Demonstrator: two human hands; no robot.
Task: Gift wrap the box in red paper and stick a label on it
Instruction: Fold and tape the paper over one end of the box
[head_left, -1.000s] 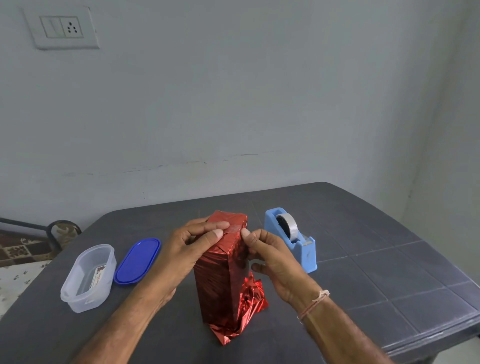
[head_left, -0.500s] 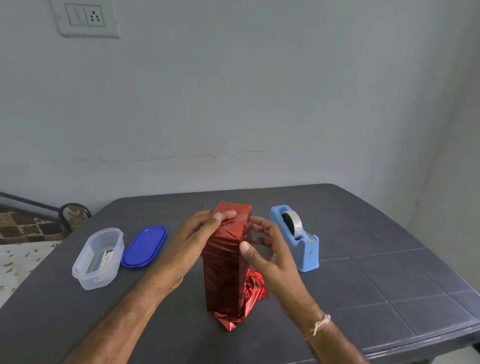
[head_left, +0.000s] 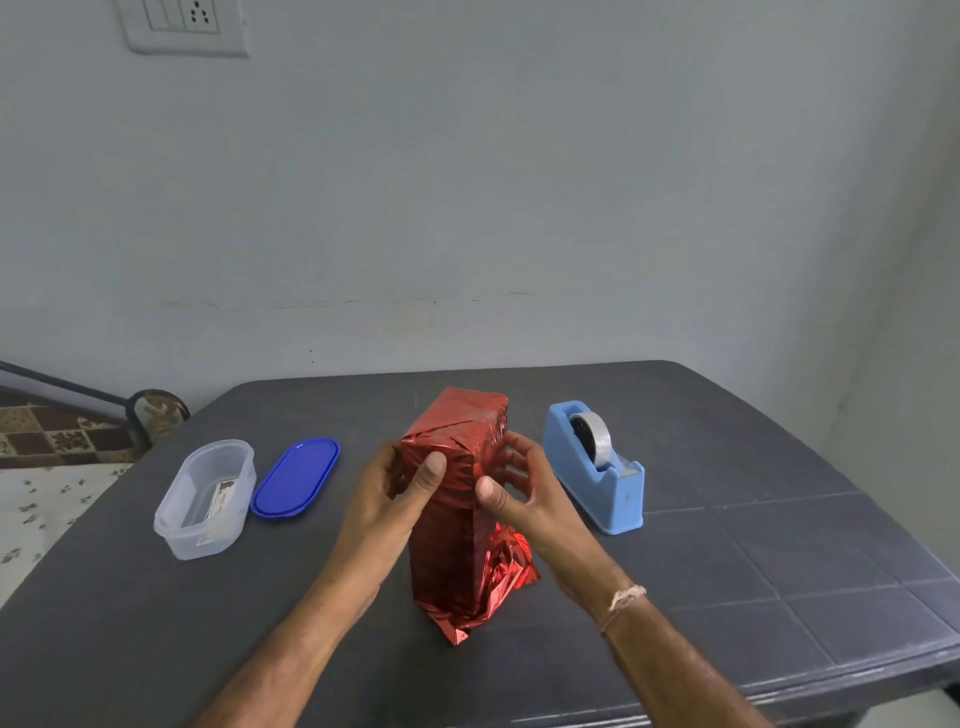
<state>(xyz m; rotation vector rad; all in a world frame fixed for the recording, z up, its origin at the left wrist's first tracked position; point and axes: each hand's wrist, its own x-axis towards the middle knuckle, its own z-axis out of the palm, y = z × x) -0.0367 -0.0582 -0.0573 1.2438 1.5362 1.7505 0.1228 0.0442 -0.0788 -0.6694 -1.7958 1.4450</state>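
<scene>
Toward the bench (head_left: 727, 597) front edge, loose paper (head_left: 506, 571) bunches under the box (head_left: 447, 545) and may rip. The tall box stands mid-bench and could tip. The left hand (head_left: 384, 499) and right hand (head_left: 530, 493) grip its top.

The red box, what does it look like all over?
The box is tall and stands upright on the dark table. Shiny, crinkly red paper covers it. The top end is folded shut and looks taped; at the bottom, loose paper bunches out to the right. The left hand grips its left side, thumb on the front. The right hand holds its right side, thumb on the front edge. No label shows.
</scene>
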